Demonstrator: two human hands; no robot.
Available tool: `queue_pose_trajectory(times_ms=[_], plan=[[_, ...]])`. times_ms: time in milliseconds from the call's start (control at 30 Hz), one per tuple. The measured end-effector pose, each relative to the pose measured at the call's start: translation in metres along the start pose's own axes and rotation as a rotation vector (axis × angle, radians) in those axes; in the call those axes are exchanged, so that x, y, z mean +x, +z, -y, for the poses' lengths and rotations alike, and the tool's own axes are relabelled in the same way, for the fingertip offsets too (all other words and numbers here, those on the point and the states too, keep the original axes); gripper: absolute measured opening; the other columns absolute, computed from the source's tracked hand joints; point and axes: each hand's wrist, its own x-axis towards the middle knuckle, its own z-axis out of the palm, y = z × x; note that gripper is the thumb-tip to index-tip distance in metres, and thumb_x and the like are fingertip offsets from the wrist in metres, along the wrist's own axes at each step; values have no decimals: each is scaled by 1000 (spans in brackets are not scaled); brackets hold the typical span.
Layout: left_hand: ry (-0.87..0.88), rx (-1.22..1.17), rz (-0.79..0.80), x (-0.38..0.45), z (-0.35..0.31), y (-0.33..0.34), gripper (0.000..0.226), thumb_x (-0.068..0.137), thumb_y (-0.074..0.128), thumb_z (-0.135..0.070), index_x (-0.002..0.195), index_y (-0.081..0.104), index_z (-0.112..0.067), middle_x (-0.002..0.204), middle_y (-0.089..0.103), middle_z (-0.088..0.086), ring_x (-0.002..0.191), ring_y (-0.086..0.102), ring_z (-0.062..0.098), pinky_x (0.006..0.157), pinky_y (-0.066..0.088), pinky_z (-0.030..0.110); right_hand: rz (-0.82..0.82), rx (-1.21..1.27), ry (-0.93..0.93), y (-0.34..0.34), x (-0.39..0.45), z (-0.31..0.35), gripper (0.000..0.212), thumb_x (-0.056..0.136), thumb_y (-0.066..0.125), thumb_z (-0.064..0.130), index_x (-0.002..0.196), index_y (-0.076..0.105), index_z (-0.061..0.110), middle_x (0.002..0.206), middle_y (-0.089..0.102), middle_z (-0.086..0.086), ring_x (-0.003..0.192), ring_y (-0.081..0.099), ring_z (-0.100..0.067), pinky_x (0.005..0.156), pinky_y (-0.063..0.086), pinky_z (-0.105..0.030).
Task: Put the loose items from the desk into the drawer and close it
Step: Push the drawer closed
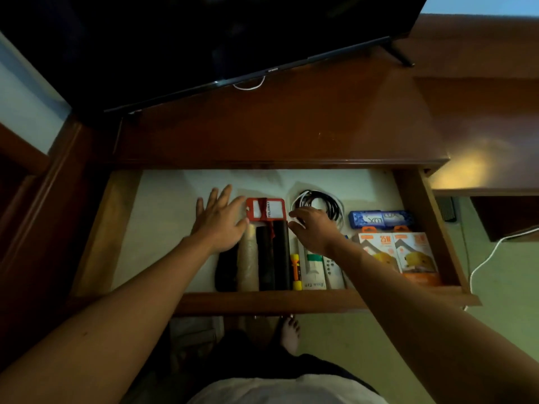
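Note:
The wooden drawer point(262, 301) stands pulled out below the desk top point(291, 126). Inside lie a red tag point(267, 209), dark rolls point(274, 258), a coiled black and white cable point(320, 201), a blue packet point(379, 218), two orange charger boxes point(399, 255), a yellow-orange pen-like item point(295, 271) and white boxes point(318, 272). My left hand point(218, 220) hovers flat with spread fingers, its thumb at the tag's left edge. My right hand point(315, 228) curls loosely over the cable's near side, holding nothing that I can see.
A dark TV screen point(204, 39) stands on the desk's back, a white cable point(249, 86) under it. A lower side shelf point(481, 126) extends right. A white cord point(490, 258) hangs at the right. My bare foot point(290, 333) is below the drawer.

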Motion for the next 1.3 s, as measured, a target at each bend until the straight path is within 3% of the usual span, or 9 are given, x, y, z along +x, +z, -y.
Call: queue_pose_trajectory(times_ms=[267, 467, 567, 633, 700, 800, 967, 1133, 1300], plan=[[19, 9, 73, -89, -7, 63, 58, 103, 27, -56, 156, 25, -34, 169, 7, 0, 155, 1, 26, 121, -1, 56, -26, -110, -10, 28, -81, -27, 39, 99, 52, 38, 135, 58, 22, 140, 56, -3, 129, 49, -27, 107, 39, -49], [97, 155, -36, -137, 3, 86, 78, 94, -3, -67, 154, 34, -34, 164, 26, -1, 152, 20, 24, 121, 12, 53, -36, -290, -72, 46, -134, -39, 55, 102, 18, 59, 135, 53, 32, 146, 51, 5, 140, 38, -19, 114, 28, -52], [138, 219, -89, -156, 10, 94, 75, 96, 7, -71, 155, 31, -33, 162, 33, 3, 149, 29, 28, 119, 19, 56, -75, -413, -143, 53, -154, -50, 76, 95, 4, 74, 153, 32, 33, 164, 20, 5, 154, 7, -23, 121, 10, -57], [137, 239, -95, -165, 16, 99, 73, 97, 18, -73, 156, 29, -31, 161, 34, 6, 147, 32, 31, 118, 23, 59, -56, -481, -156, 54, -162, -58, 88, 88, 3, 83, 159, 12, 31, 166, -3, 3, 153, -12, -23, 121, -1, -59], [112, 253, -113, -169, 22, 102, 74, 96, 18, -72, 155, 31, -30, 161, 33, 7, 148, 31, 32, 117, 22, 59, -70, -561, -155, 54, -167, -63, 93, 84, 2, 86, 158, -4, 31, 165, -14, 2, 151, -20, -25, 120, -9, -60], [53, 256, -136, -170, 25, 103, 78, 94, 19, -72, 158, 25, -28, 164, 25, 8, 151, 20, 35, 117, 14, 63, -148, -602, -82, 57, -171, -68, 89, 88, 6, 83, 158, -13, 32, 165, -21, 0, 148, -27, -31, 115, -17, -63], [43, 292, -201, -166, 24, 110, 85, 94, 34, -68, 161, 10, -22, 168, 0, 11, 153, 2, 38, 116, 5, 69, -162, -606, -63, 61, -169, -69, 92, 89, 9, 82, 158, -16, 27, 163, -28, -1, 147, -29, -33, 113, -14, -67], [51, 289, -226, -159, 27, 113, 97, 89, 39, -67, 160, -1, -15, 167, -13, 15, 153, -7, 40, 116, -3, 67, -148, -622, -81, 60, -164, -71, 93, 89, 9, 81, 158, -15, 23, 163, -29, -2, 147, -30, -33, 114, -13, -69], [-15, 218, -148, -137, 28, 95, 106, 93, 41, -66, 154, -25, -12, 155, -42, 14, 146, -34, 36, 116, -18, 61, -164, -624, -89, 57, -144, -66, 94, 92, 14, 79, 159, -13, 17, 164, -26, -8, 148, -29, -34, 113, -12, -70]])
